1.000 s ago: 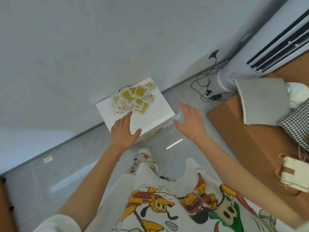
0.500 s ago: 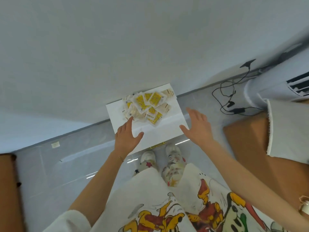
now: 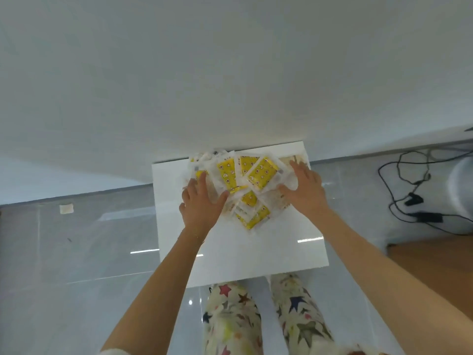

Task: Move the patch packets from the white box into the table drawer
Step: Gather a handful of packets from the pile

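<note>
A: Hands, please. What did you log?

B: Both arms reached forward from the bottom of the frame. The left hand point(image 3: 202, 201) lay palm down on the left edge of the patch packets point(image 3: 247, 185), fingers spread and flat, thumb angled toward the middle. The right hand point(image 3: 303, 190) pressed on the pile's right edge the same way, fingers apart. Neither hand had closed on a packet; the two bracketed the heap from either side.

A: And the packets themselves?

B: Heaped in the centre of the frame on the far half of the white box point(image 3: 256, 252), yellow faces in clear wrappers, overlapping at all angles. The near half of the box top was bare.

A: Anything you could not make out?

B: The packets under each palm were hidden. The far edge of the pile blurred into the wall point(image 3: 230, 73), so a count was impossible. No drawer showed anywhere in the frame.

A: Surroundings?

B: The box stood against a pale wall filling the upper frame, on a glossy grey floor point(image 3: 76, 252). Star-patterned trouser legs point(image 3: 230, 316) showed below the box. Black cables point(image 3: 409, 190) trailed at the right, a brown wooden surface point(image 3: 435, 265) at lower right, a small white scrap point(image 3: 66, 208) on the floor at left.
</note>
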The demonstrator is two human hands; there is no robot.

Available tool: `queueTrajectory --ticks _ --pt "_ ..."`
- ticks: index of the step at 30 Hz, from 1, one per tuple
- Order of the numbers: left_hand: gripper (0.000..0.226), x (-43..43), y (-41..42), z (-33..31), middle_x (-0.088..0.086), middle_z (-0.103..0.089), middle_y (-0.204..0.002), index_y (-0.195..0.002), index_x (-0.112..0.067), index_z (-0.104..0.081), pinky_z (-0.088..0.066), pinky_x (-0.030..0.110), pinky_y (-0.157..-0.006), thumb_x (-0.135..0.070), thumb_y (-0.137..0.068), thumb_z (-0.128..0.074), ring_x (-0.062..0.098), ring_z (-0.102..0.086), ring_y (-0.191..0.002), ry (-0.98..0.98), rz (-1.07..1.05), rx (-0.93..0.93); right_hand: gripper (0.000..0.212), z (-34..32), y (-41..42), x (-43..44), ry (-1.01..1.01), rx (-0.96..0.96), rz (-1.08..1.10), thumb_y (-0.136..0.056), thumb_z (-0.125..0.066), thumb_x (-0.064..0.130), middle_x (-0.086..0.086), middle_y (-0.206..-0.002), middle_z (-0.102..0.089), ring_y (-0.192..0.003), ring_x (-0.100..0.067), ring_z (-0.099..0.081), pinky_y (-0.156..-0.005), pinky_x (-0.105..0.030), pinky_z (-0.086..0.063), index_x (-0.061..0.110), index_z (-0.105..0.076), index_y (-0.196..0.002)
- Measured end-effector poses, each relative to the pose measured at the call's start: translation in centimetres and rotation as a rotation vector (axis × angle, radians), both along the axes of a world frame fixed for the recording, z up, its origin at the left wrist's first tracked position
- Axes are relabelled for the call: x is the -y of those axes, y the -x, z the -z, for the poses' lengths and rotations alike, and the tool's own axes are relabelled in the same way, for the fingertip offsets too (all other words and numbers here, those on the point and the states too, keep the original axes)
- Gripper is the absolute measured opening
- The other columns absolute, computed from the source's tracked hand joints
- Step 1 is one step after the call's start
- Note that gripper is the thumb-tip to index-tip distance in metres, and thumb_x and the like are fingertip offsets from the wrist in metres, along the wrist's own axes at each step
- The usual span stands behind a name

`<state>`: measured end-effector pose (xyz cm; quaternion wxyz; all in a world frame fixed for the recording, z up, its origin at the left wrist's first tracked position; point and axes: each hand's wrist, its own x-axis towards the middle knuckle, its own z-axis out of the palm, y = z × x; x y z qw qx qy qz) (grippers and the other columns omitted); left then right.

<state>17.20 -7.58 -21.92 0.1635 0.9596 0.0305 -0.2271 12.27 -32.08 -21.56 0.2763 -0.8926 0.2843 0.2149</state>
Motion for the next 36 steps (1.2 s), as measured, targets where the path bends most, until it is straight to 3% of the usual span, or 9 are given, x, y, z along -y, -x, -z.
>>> queueTrajectory --ticks 5,10,17,22,27,29,31,34,36 --pt "0.106 1.6 0.6 4.1 0.013 -0.029 -0.152 -0.146 -0.02 -0.029 -0.042 0.057 -0.095 -0.087 -0.064 -0.036 0.038 -0.028 -0.136 -0.005 -0.141 0.169 0.089 6.4 -2.1 1.1 0.071 0.009 -0.004 -0.083 -0.054 0.065 -0.001 -0.162 0.0 -0.148 -0.03 -0.002 -0.118 -0.047 -0.011 0.033 -0.009 -0.152" --pt "0.089 1.8 1.6 4.7 0.015 -0.028 -0.153 -0.143 -0.016 -0.037 -0.034 0.059 -0.105 -0.065 -0.074 -0.065 0.038 -0.024 -0.141 0.081 -0.194 0.218 0.094 6.7 -2.0 -0.1 0.092 0.072 0.051 -0.08 -0.061 0.062 -0.002 -0.162 -0.002 -0.148 -0.03 0.0 -0.118 -0.047 -0.006 0.034 -0.008 -0.152" --pt "0.053 0.2 3.5 3.6 0.013 -0.023 -0.155 -0.125 -0.009 -0.051 -0.041 0.047 -0.1 -0.021 -0.08 -0.077 0.034 -0.019 -0.142 0.249 -0.238 0.141 0.099 4.9 -0.5 -2.0 0.051 0.074 -0.033 -0.073 -0.073 0.053 -0.008 -0.15 -0.018 -0.133 -0.033 -0.022 -0.103 -0.043 -0.032 0.031 -0.016 -0.151" --pt "0.034 -1.4 4.9 2.9 0.006 -0.03 -0.149 -0.118 -0.013 -0.053 -0.048 0.04 -0.076 -0.019 -0.088 -0.068 0.027 -0.025 -0.135 0.187 -0.259 0.097 0.107 4.4 -0.8 -1.6 -0.139 0.006 -0.017 -0.07 -0.081 0.042 -0.007 -0.153 -0.002 -0.136 -0.037 -0.023 -0.106 -0.046 -0.034 0.032 -0.011 -0.151" --pt "0.022 -2.1 5.8 2.5 0.005 -0.03 -0.146 -0.107 -0.012 -0.057 -0.046 0.036 -0.079 -0.019 -0.089 -0.067 0.025 -0.033 -0.127 0.203 -0.362 0.052 0.113 4.3 -0.3 -1.7 -0.189 -0.075 -0.003 -0.068 -0.084 0.034 -0.012 -0.139 -0.023 -0.115 -0.031 -0.051 -0.091 -0.04 -0.048 0.024 -0.008 -0.151" --pt "0.026 -2.3 6.3 2.1 0.008 -0.035 -0.144 -0.113 -0.011 -0.056 -0.044 0.034 -0.085 -0.017 -0.09 -0.066 0.025 -0.038 -0.125 0.245 -0.399 0.057 0.109 4.3 0.0 -1.8 -0.128 -0.093 -0.025 -0.068 -0.083 0.038 -0.012 -0.135 -0.029 -0.116 -0.033 -0.05 -0.09 -0.042 -0.047 0.022 -0.012 -0.149" --pt "0.023 -2.7 6.9 1.9 0.008 -0.051 -0.128 -0.112 -0.012 -0.054 -0.049 0.033 -0.087 -0.014 -0.091 -0.063 0.027 -0.051 -0.115 0.321 -0.433 0.037 0.106 4.3 0.2 -1.6 0.02 -0.092 -0.113 -0.063 -0.083 0.046 -0.012 -0.134 -0.03 -0.121 -0.033 -0.041 -0.095 -0.043 -0.041 0.021 -0.02 -0.145" --pt "0.015 -3.3 7.8 1.1 0.003 -0.06 -0.101 -0.106 -0.015 -0.046 -0.044 0.018 -0.06 -0.011 -0.095 -0.055 0.014 -0.061 -0.08 0.39 -0.509 -0.069 0.106 4.2 0.5 -1.1 0.201 -0.116 -0.287 -0.06 -0.08 0.057 -0.009 -0.149 -0.018 -0.137 -0.031 -0.021 -0.106 -0.043 -0.027 0.018 -0.025 -0.142" --pt "0.017 -3.6 8.3 0.8 0.0 -0.059 -0.097 -0.109 -0.014 -0.043 -0.042 0.016 -0.056 -0.012 -0.096 -0.054 0.005 -0.058 -0.073 0.407 -0.543 -0.094 0.11 4.3 1.0 -1.0 0.179 -0.12 -0.317 -0.058 -0.081 0.056 -0.008 -0.154 -0.014 -0.141 -0.029 -0.015 -0.108 -0.043 -0.026 0.016 -0.024 -0.143"
